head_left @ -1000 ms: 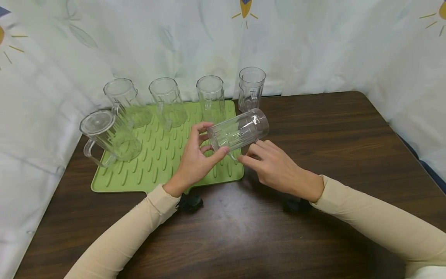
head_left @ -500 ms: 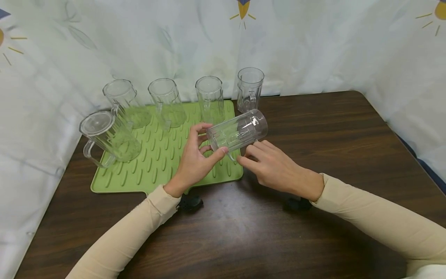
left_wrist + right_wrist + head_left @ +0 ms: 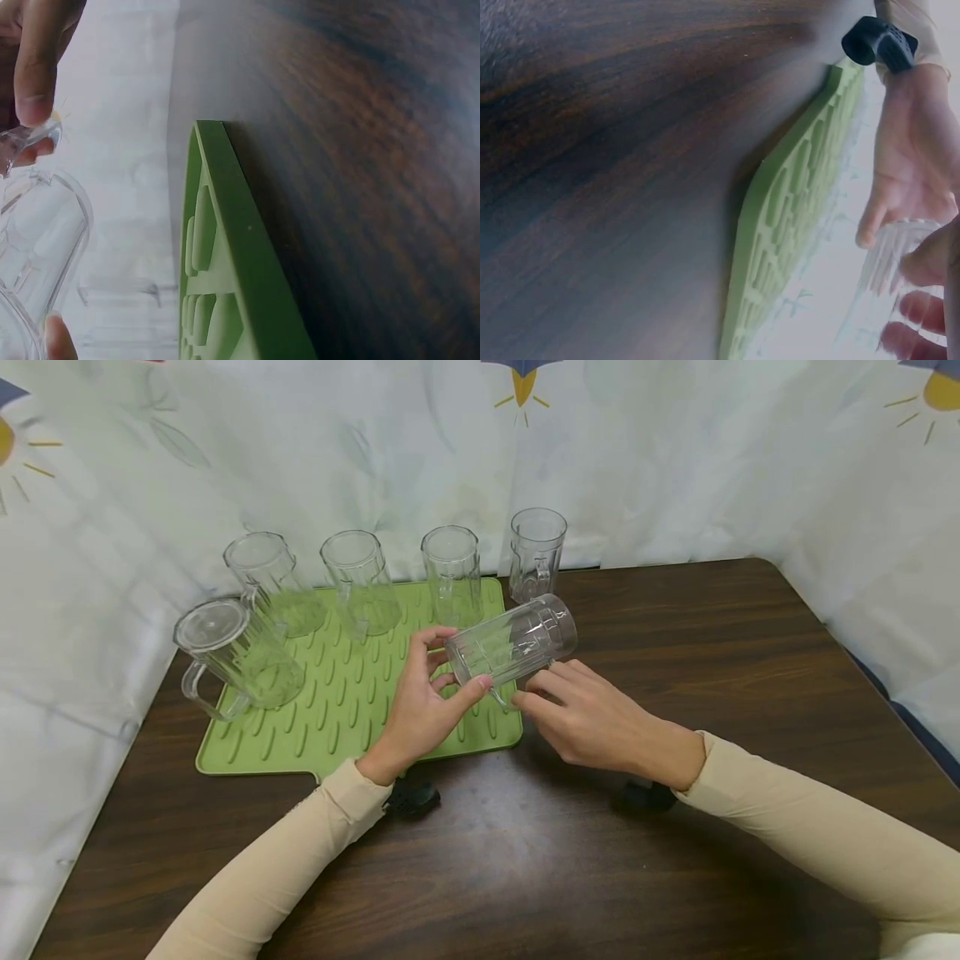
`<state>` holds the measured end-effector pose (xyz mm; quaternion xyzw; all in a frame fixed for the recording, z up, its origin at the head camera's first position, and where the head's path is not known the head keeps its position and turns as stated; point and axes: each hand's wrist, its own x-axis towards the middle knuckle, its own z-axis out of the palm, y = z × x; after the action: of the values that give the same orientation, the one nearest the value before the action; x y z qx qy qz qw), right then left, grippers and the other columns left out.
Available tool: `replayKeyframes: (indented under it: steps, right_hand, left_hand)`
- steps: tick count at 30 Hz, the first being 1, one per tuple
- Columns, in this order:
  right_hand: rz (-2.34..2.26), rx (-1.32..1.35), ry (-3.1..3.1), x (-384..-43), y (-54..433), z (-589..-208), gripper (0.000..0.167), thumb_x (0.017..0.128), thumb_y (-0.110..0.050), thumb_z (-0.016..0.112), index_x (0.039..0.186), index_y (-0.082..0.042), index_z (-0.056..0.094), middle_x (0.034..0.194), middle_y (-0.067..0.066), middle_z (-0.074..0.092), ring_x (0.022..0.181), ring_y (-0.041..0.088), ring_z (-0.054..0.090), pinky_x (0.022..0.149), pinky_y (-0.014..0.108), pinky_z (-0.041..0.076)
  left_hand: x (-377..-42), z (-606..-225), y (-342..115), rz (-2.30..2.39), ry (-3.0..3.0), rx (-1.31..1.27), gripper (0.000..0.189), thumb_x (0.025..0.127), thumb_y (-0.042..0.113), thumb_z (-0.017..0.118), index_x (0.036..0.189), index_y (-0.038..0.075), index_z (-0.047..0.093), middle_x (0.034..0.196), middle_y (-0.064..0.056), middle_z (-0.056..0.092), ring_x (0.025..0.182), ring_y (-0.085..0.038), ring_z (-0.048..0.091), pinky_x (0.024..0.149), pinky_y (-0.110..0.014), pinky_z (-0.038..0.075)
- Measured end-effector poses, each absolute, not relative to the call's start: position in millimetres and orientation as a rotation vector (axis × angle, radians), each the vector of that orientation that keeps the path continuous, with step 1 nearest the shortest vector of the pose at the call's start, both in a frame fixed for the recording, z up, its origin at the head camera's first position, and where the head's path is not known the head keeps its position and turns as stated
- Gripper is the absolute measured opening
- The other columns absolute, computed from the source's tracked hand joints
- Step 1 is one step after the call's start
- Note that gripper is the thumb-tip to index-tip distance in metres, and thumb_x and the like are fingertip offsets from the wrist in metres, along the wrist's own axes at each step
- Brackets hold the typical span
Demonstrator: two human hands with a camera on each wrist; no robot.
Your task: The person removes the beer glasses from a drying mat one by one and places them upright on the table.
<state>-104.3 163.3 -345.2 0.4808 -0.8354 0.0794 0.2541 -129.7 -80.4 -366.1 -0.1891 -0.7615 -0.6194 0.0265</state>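
Observation:
A clear glass mug [image 3: 513, 639] is held tilted, nearly on its side, above the right part of a green drying mat [image 3: 352, 693]. My left hand [image 3: 423, 702] grips its left end, thumb on the near side and fingers round the far side. With curled fingers, my right hand [image 3: 588, 714] holds the mug's handle, which hangs toward me. In the left wrist view the mug [image 3: 41, 240] shows at the left edge, with the right hand's fingers [image 3: 37, 82] on the handle. The right wrist view has the left hand [image 3: 915, 150] at one end of the mug [image 3: 885, 262].
Several glass mugs stand on the mat: one at front left [image 3: 240, 652], others along the back, such as the middle mug [image 3: 363, 581]. Another mug [image 3: 537, 556] stands on the dark wooden table [image 3: 675, 643], right of the mat. A white patterned curtain [image 3: 660, 460] hangs behind.
Both hands keep their hold and the mug stays at about the same tilt. Only the head view has shifted slightly.

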Motion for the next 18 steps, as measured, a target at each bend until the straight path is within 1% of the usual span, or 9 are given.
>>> replayKeyframes:
  steps: [5,8,11,13,16,18]
  right_hand:
    - [0.307,1.259,-2.242,-104.5,165.5,-339.0,0.026,0.089,-0.016,0.081,0.112,-0.008,0.071,0.103,0.007,0.069,0.089,0.025,0.062,0.074,0.037,0.051]
    - [0.39,1.224,-2.202,-105.6,167.1,-335.1,0.026,0.092,-0.019,0.079,0.113,-0.007,0.071,0.105,0.009,0.068,0.09,0.026,0.063,0.074,0.039,0.05]
    - [0.494,1.164,-2.133,-107.0,168.5,-332.9,0.024,0.098,-0.024,0.073,0.113,-0.005,0.071,0.104,0.011,0.068,0.092,0.027,0.063,0.073,0.04,0.049]
    - [0.581,1.105,-2.098,-107.5,169.7,-332.5,0.027,0.102,-0.027,0.068,0.114,-0.003,0.071,0.104,0.013,0.067,0.093,0.028,0.063,0.076,0.04,0.051]
    - [0.716,0.996,-2.074,-107.5,172.4,-332.7,0.037,0.104,-0.033,0.064,0.116,0.001,0.068,0.104,0.016,0.066,0.096,0.028,0.063,0.082,0.037,0.054]
    - [0.81,0.917,-2.083,-106.8,174.8,-333.3,0.044,0.103,-0.038,0.063,0.118,0.003,0.065,0.103,0.016,0.066,0.094,0.027,0.064,0.082,0.03,0.053]
  left_hand:
    - [-132.1,-361.2,-80.2,-1.956,-2.29,-0.55,0.07,0.091,0.009,0.075,0.147,0.003,0.034,0.143,-0.015,0.041,0.128,-0.029,0.056,0.093,-0.026,0.059]
    - [-133.9,-356.4,-80.5,-1.978,-2.24,-0.543,0.068,0.091,0.009,0.075,0.146,0.003,0.035,0.138,-0.016,0.041,0.127,-0.028,0.057,0.091,-0.02,0.057]
    - [-135.0,-352.8,-80.8,-1.978,-2.227,-0.551,0.067,0.091,0.009,0.074,0.145,0.003,0.035,0.137,-0.015,0.041,0.126,-0.027,0.057,0.091,-0.02,0.057]
    - [-135.0,-350.9,-80.7,-1.977,-2.23,-0.558,0.068,0.091,0.01,0.074,0.146,0.003,0.035,0.137,-0.016,0.042,0.126,-0.027,0.057,0.092,-0.023,0.058]
    - [-135.1,-348.6,-80.2,-1.988,-2.226,-0.564,0.069,0.091,0.009,0.074,0.146,0.001,0.034,0.137,-0.016,0.041,0.126,-0.028,0.057,0.095,-0.031,0.059]
    - [-135.7,-347.5,-80.0,-1.997,-2.218,-0.564,0.069,0.091,0.009,0.074,0.146,0.0,0.033,0.137,-0.016,0.041,0.126,-0.028,0.057,0.097,-0.038,0.059]
